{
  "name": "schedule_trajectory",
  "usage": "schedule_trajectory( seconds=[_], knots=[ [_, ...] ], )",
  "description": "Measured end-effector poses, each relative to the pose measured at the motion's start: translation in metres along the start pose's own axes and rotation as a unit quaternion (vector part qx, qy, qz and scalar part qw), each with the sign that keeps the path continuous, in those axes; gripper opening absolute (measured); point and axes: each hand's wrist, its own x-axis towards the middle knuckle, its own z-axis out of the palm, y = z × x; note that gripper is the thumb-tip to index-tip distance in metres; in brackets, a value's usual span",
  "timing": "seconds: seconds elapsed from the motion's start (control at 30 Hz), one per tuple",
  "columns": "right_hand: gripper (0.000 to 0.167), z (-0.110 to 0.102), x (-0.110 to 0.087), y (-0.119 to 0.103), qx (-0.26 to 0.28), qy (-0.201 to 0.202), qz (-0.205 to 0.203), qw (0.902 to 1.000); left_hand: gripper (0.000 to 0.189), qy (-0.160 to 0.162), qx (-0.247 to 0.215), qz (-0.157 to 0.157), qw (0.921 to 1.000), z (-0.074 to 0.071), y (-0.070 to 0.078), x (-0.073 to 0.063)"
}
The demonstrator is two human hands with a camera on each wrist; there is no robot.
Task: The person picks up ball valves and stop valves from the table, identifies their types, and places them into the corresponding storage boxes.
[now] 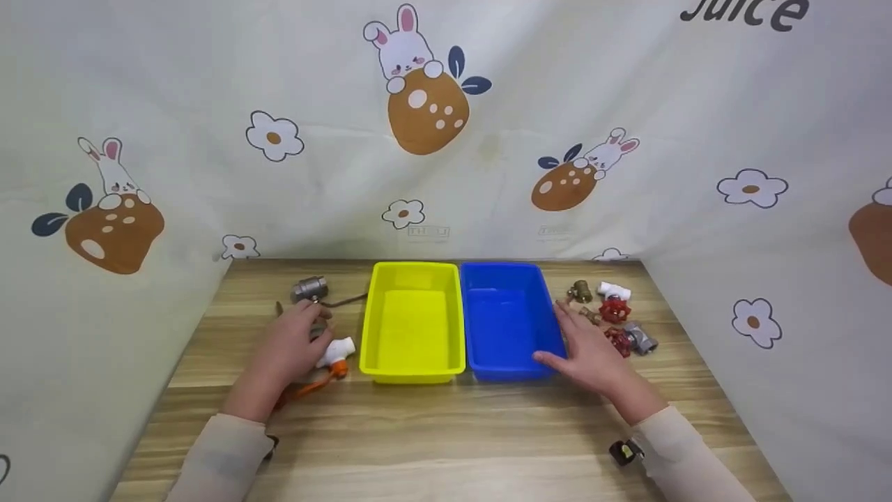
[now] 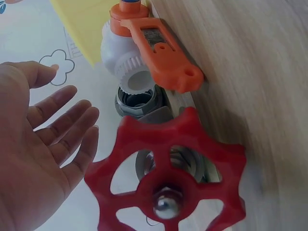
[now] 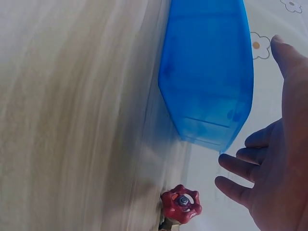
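Observation:
My left hand hovers over the valves on the left, fingers loosely bent and holding nothing. Close by are a white plastic ball valve with an orange lever and a valve with a red handwheel, which the hand hides in the head view. A grey metal ball valve lies just beyond the fingertips. At the right side of the blue bin is my right hand, thumb spread over the rim and fingers relaxed. Whether it touches the bin is unclear. Nothing is in it.
A yellow bin stands against the blue one at the table's middle. Right of the bins lie several valves, among them a red-wheeled grey valve, a white piece and a brass valve. Printed cloth walls the table.

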Motion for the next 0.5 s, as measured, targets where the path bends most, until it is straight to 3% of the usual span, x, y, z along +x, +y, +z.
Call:
schedule_trajectory(
  seconds=[0.3,0.5],
  knots=[
    [0.117,0.008,-0.002,0.0,-0.003,-0.021,-0.007,0.9998,0.032,-0.024,-0.013,-0.012,0.9996,-0.007,0.002,-0.002],
    [0.119,0.014,-0.002,0.001,-0.006,-0.028,-0.024,0.9993,0.028,-0.037,-0.016,-0.003,0.9992,-0.008,-0.002,-0.006]
  ],
)
